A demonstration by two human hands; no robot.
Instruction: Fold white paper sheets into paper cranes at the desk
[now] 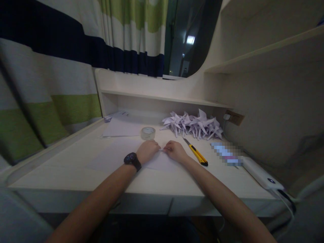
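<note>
My left hand (149,150), with a dark watch (131,159) on the wrist, is closed in a pinch near the middle of the desk. Close beside it, my right hand (175,150) is pinched too. A thin bit of white paper (161,150) shows between the fingertips of both hands; its full shape is hidden by the fingers. Under the hands lies a flat white paper sheet (159,163). A roll of clear tape (148,133) lies just beyond my left hand. To the right of my right hand rests a yellow utility knife (197,153), its blade end pointing away from me.
Several folded paper pinwheels (194,123) are heaped at the back. A stack of white paper (121,125) lies at the back left. On the right are a blurred-out phone (226,153) and a white power strip (263,173) with cables. A low shelf (162,97) spans the back.
</note>
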